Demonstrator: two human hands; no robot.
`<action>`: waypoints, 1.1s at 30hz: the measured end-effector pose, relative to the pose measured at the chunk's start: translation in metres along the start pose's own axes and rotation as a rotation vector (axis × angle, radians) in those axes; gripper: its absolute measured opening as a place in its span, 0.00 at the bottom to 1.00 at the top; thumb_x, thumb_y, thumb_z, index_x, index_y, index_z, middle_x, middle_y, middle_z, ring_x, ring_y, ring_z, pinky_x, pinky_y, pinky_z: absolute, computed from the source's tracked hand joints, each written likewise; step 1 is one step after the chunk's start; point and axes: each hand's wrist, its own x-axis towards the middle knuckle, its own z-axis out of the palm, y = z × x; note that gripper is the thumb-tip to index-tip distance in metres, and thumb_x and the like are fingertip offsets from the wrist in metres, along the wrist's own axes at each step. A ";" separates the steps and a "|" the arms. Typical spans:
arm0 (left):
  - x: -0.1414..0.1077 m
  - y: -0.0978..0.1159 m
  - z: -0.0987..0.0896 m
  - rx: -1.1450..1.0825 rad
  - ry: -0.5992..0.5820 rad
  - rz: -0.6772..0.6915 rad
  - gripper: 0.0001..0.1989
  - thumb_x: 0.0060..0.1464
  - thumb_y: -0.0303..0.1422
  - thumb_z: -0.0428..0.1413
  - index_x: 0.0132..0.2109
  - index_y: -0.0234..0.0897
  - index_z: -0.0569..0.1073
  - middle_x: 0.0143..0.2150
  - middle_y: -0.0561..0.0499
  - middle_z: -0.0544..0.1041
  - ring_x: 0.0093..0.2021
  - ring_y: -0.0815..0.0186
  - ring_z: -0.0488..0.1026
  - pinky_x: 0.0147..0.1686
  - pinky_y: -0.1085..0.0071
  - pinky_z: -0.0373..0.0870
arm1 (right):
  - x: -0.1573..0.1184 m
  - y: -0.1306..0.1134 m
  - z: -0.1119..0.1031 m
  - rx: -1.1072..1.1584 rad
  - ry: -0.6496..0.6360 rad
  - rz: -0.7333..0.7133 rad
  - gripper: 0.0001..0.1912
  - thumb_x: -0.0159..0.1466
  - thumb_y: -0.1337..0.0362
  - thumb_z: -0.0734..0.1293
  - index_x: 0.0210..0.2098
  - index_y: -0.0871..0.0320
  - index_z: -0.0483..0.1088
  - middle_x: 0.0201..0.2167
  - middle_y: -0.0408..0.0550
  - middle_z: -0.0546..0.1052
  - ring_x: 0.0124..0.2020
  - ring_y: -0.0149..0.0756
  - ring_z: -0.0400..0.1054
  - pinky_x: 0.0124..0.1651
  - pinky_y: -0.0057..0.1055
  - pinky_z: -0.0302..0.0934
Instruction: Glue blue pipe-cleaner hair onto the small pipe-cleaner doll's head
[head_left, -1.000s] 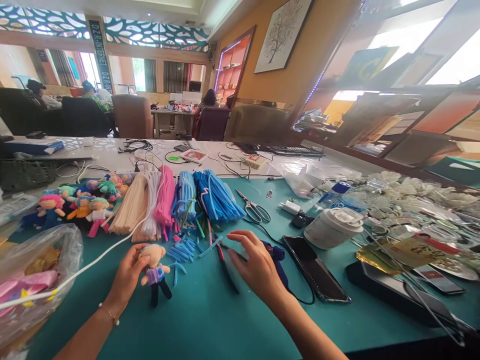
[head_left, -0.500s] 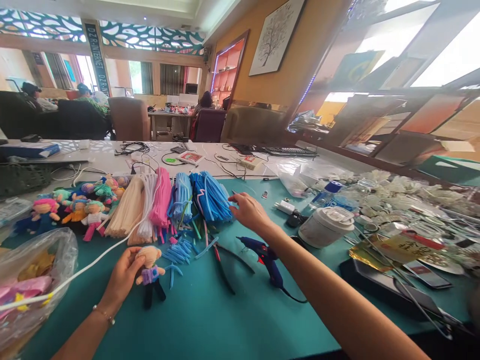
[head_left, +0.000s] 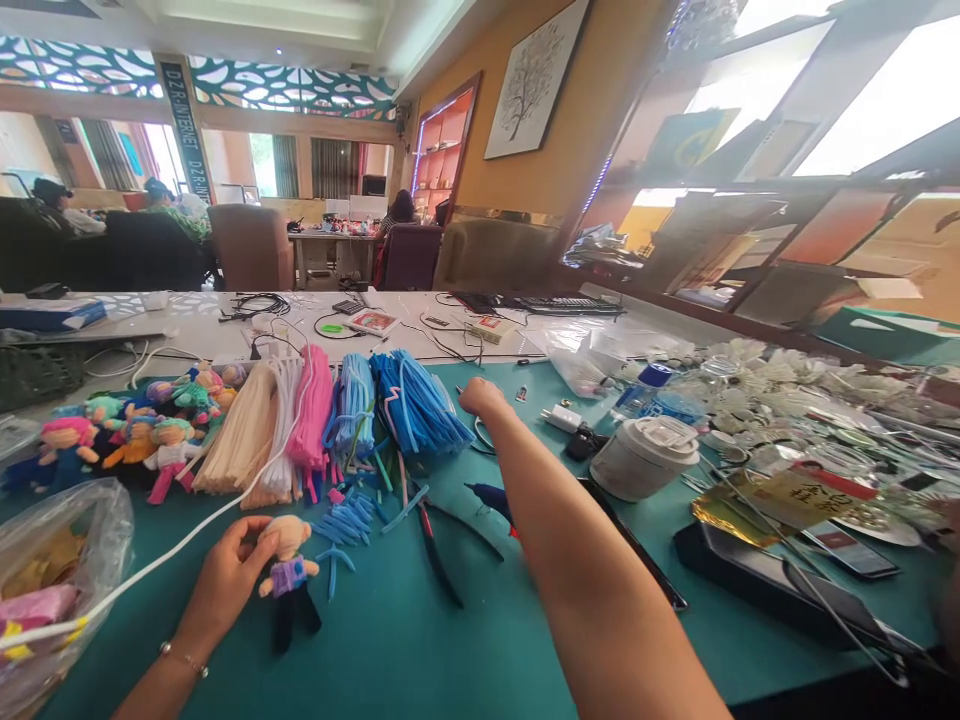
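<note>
My left hand pinches the head of a small doll with a bare tan head, purple top and black legs, upright over the green mat. My right hand is closed beside the dark blue pipe cleaners; a small thin tip shows at its fingers, too small to name. Below my right forearm lies a dark blue glue gun, partly hidden. Pliers with red and black handles lie between the hands. Cut blue pieces are scattered right of the doll.
Pink and cream pipe cleaners stand in bundles behind the doll. Several finished dolls lie at left, above a plastic bag. A white cable crosses there. At right are a lidded cup, a bottle and a black case.
My right hand has moved slightly, its forearm swinging left over the glue gun. The view has shifted a little; my left hand still holds the doll.
</note>
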 end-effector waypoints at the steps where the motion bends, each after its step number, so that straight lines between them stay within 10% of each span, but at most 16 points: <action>1: -0.001 0.000 0.000 -0.001 0.011 0.006 0.25 0.39 0.53 0.60 0.37 0.37 0.75 0.22 0.51 0.76 0.23 0.59 0.74 0.19 0.69 0.67 | 0.000 -0.004 0.003 0.000 -0.027 0.001 0.15 0.68 0.60 0.65 0.52 0.59 0.67 0.52 0.52 0.71 0.47 0.40 0.70 0.47 0.42 0.68; 20: -0.012 0.015 0.003 -0.025 0.064 0.015 0.19 0.44 0.50 0.57 0.35 0.38 0.73 0.20 0.55 0.71 0.24 0.61 0.73 0.20 0.71 0.64 | -0.052 -0.090 0.006 -0.078 -0.454 -0.451 0.14 0.68 0.60 0.65 0.51 0.59 0.69 0.50 0.50 0.72 0.46 0.40 0.71 0.46 0.41 0.69; 33: -0.002 0.004 0.001 -0.011 0.057 0.015 0.21 0.41 0.50 0.59 0.34 0.38 0.74 0.20 0.54 0.73 0.20 0.62 0.72 0.17 0.71 0.64 | -0.020 -0.057 -0.001 -0.037 -0.165 -0.185 0.15 0.68 0.60 0.65 0.52 0.59 0.68 0.51 0.51 0.72 0.47 0.40 0.70 0.47 0.42 0.68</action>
